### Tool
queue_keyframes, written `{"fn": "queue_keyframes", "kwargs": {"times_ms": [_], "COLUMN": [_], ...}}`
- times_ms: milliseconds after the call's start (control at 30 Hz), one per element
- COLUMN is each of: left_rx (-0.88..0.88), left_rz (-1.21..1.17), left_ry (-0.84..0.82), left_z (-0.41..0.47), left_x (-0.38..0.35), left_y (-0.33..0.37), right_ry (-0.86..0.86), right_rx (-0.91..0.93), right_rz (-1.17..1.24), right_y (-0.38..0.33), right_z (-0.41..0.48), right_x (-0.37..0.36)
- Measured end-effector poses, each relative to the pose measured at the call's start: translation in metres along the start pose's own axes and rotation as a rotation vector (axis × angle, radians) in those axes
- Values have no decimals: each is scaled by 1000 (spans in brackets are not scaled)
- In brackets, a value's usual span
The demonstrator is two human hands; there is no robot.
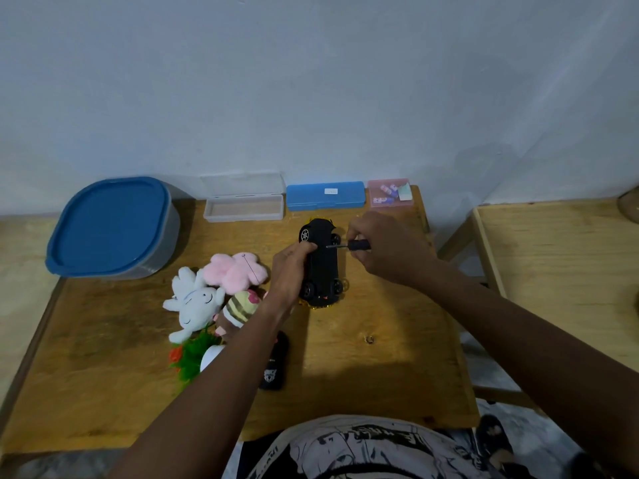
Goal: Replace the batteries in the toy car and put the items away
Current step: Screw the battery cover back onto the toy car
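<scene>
- Head view, and the toy car (pixel 321 264) is on its side on the wooden table (pixel 380 357), black underside turned toward the right hand, wheels showing at both ends.
- Left hand (pixel 288 274) is clamped round the car's body from the left, fingers curled over the top edge, pinning it steady against the tabletop.
- Right hand (pixel 383 247) is closed round the black handle of a small screwdriver (pixel 349 245), fingers bunched tight on the grip.
- Here's the line that matters: the car's long axis runs away from the person, and the screwdriver shaft comes in from the right, square across that axis, tip touching the underside near the far wheels.
- That looks like the battery-cover screw being worked, so the task seems early; whether it is loosening or tightening I can't tell.
- Along the wall: an open clear case (pixel 243 205), a closed blue case (pixel 325 196), and a pink box (pixel 390 193) with what look like batteries, nearest the right hand.
- Plush toys (pixel 214 299) crowd the left wrist; a black remote (pixel 275 364) lies under the left forearm.
</scene>
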State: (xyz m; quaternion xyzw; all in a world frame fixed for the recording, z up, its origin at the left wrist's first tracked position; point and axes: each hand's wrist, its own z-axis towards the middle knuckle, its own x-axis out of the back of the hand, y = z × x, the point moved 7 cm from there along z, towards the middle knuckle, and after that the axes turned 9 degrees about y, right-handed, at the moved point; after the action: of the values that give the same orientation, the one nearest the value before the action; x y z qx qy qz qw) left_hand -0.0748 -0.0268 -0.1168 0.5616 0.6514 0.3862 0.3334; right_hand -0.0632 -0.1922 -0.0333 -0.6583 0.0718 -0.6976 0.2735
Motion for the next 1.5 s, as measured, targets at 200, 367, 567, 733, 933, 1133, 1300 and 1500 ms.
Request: {"fn": "queue_keyframes", "kwargs": {"times_ms": [200, 367, 567, 733, 933, 1133, 1300, 1500], "left_rx": [-33, -102, -169, -169, -85, -92, -77, 100], "left_rz": [48, 120, 122, 99, 69, 75, 49, -11], "left_ry": [-7, -55, -39, -17, -15, -30, 9, -39], "left_z": [-2, -3, -4, -6, -1, -1, 1, 5], "left_x": [3, 5, 6, 2, 2, 2, 8, 4], "left_y": [1, 7, 24, 23, 10, 11, 3, -8], "right_ry": [-46, -84, -225, -324, -43, 14, -142, -157], "right_rx": [85, -222, -957, -1037, -325, -155, -770, -773], "right_rz": [-218, 79, 803, 938, 242, 65, 656, 658], "right_y": [-1, 5, 21, 21, 11, 8, 22, 27], "right_z": [-3, -4, -27, -31, -6, -8, -23, -27], "right_x": [-8, -9, -31, -44, -16, -29, -44, -52]}}
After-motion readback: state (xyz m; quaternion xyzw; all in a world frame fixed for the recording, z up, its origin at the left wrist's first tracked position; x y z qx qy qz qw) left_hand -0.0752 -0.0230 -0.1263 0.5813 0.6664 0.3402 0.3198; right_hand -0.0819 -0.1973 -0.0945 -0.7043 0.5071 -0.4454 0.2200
